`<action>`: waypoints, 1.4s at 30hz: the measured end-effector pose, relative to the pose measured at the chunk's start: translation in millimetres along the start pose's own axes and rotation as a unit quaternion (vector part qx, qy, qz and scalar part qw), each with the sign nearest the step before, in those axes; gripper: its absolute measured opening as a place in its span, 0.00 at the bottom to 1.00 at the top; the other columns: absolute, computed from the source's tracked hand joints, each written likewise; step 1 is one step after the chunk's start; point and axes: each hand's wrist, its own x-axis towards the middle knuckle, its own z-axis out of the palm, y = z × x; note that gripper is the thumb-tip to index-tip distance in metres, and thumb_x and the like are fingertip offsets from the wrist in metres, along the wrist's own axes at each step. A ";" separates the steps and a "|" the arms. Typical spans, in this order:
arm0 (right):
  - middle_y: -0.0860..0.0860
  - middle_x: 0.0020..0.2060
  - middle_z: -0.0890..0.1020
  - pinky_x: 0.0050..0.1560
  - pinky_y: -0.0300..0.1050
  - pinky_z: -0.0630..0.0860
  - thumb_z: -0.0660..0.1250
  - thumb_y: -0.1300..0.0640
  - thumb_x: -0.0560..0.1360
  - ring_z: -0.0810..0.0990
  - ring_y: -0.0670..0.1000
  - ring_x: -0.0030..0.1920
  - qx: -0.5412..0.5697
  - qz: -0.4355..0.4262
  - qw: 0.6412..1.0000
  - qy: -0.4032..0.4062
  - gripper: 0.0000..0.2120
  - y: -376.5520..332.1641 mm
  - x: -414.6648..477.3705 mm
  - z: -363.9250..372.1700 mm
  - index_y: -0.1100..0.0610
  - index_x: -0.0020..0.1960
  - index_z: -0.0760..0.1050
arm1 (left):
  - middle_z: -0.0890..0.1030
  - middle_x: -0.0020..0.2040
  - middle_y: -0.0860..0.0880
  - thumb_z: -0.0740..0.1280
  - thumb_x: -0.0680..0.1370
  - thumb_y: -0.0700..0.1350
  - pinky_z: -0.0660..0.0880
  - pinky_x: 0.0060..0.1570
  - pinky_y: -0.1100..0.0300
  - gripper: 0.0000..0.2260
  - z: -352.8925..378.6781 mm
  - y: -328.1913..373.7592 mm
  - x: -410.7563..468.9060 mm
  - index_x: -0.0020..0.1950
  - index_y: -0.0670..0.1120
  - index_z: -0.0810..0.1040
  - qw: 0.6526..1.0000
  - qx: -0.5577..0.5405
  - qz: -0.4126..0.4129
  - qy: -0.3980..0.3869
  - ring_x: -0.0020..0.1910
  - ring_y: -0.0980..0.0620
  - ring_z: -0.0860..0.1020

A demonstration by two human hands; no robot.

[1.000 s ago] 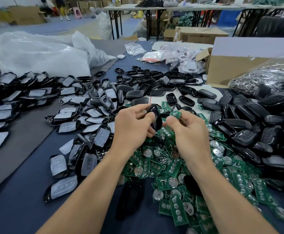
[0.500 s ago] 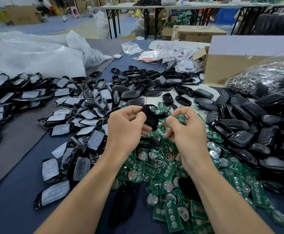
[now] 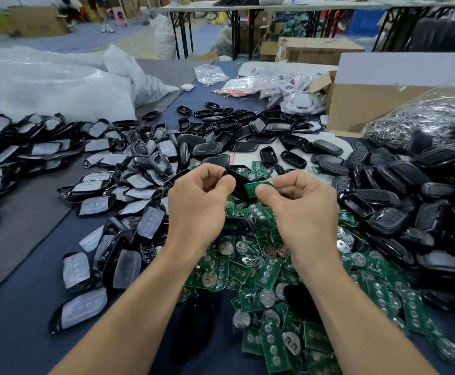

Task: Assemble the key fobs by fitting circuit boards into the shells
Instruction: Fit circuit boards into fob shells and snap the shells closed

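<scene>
Green circuit board meets glossy black shell; hands pinch both.

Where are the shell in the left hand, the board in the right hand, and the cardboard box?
shell [image 3: 238, 184]: head view, on its black outer wall.
board [image 3: 251, 188]: head view, on its bare green end.
box [image 3: 361, 109]: head view, on its brown front wall.

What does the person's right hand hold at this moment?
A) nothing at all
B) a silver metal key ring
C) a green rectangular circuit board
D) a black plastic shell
C: the right hand pinches a green rectangular circuit board between thumb and fingers, next to the black plastic shell that the left hand grips.
</scene>
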 end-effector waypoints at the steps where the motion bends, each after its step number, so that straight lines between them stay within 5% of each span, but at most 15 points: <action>1: 0.42 0.32 0.84 0.27 0.41 0.75 0.80 0.49 0.69 0.80 0.43 0.27 -0.005 -0.011 1.000 0.010 0.08 -0.8 -0.5 0.0 0.41 0.43 0.83 | 0.85 0.37 0.63 0.76 0.76 0.48 0.82 0.43 0.58 0.09 -1.1 1.7 -1.4 0.42 0.64 0.85 0.999 0.029 0.012 -0.001 0.38 0.61 0.84; 3: 0.43 0.30 0.83 0.27 0.34 0.71 0.81 0.51 0.69 0.77 0.41 0.25 -0.014 -0.018 0.999 0.022 0.07 -2.4 -0.9 0.7 0.45 0.39 0.83 | 0.85 0.37 0.64 0.78 0.73 0.49 0.82 0.43 0.59 0.13 -1.6 4.3 -4.0 0.41 0.69 0.85 0.998 0.046 0.019 -0.026 0.38 0.62 0.84; 6: 0.43 0.29 0.83 0.26 0.35 0.71 0.80 0.51 0.71 0.77 0.42 0.25 -0.022 -0.009 0.999 0.029 0.07 -3.1 -1.4 0.2 0.47 0.38 0.82 | 0.87 0.36 0.54 0.78 0.74 0.41 0.85 0.41 0.54 0.10 -0.2 5.1 -4.2 0.42 0.58 0.89 0.998 -0.009 -0.016 -0.054 0.37 0.53 0.87; 9: 0.44 0.30 0.84 0.25 0.40 0.75 0.77 0.52 0.74 0.80 0.46 0.26 -0.025 -0.010 0.999 0.022 0.07 -3.6 -2.2 -0.8 0.48 0.39 0.82 | 0.88 0.40 0.49 0.75 0.75 0.33 0.84 0.38 0.60 0.16 -0.8 8.2 -4.6 0.53 0.54 0.86 0.991 -0.086 -0.055 -0.085 0.38 0.48 0.88; 15: 0.46 0.30 0.84 0.26 0.38 0.75 0.73 0.56 0.78 0.81 0.47 0.25 -0.013 -0.023 1.000 -0.002 0.08 -5.2 -0.1 -3.9 0.49 0.40 0.82 | 0.88 0.40 0.46 0.75 0.76 0.31 0.83 0.37 0.61 0.10 0.2 10.7 -2.2 0.53 0.43 0.86 0.984 -0.151 -0.083 -0.052 0.39 0.46 0.88; 21: 0.47 0.29 0.84 0.30 0.46 0.77 0.74 0.55 0.77 0.77 0.46 0.26 -0.031 -0.037 0.998 -0.027 0.09 -1.2 2.2 -3.1 0.48 0.39 0.81 | 0.88 0.41 0.45 0.74 0.76 0.31 0.83 0.37 0.59 0.08 2.2 10.0 -2.1 0.49 0.44 0.85 0.980 -0.163 -0.091 -0.067 0.39 0.46 0.88; 28: 0.49 0.29 0.83 0.27 0.36 0.71 0.75 0.58 0.77 0.76 0.44 0.24 0.006 -0.020 0.999 -0.047 0.10 1.7 5.7 -4.7 0.47 0.39 0.83 | 0.88 0.42 0.44 0.75 0.76 0.32 0.85 0.41 0.57 0.08 2.3 5.6 -0.8 0.52 0.42 0.86 0.983 -0.148 -0.085 -0.072 0.41 0.45 0.88; 40: 0.49 0.28 0.83 0.27 0.46 0.73 0.74 0.56 0.77 0.75 0.47 0.25 -0.029 0.004 0.999 -0.029 0.10 2.2 5.3 -4.4 0.50 0.37 0.81 | 0.88 0.41 0.45 0.76 0.75 0.31 0.83 0.38 0.61 0.10 2.3 8.0 -5.3 0.47 0.47 0.86 0.980 -0.162 -0.078 -0.089 0.40 0.45 0.88; 42: 0.47 0.28 0.83 0.25 0.42 0.73 0.75 0.56 0.77 0.75 0.45 0.24 -0.049 -0.008 0.999 -0.018 0.11 1.1 4.7 -4.5 0.49 0.36 0.81 | 0.88 0.41 0.45 0.76 0.74 0.31 0.83 0.38 0.62 0.11 2.8 7.7 -6.1 0.47 0.47 0.86 0.979 -0.166 -0.076 -0.089 0.40 0.45 0.88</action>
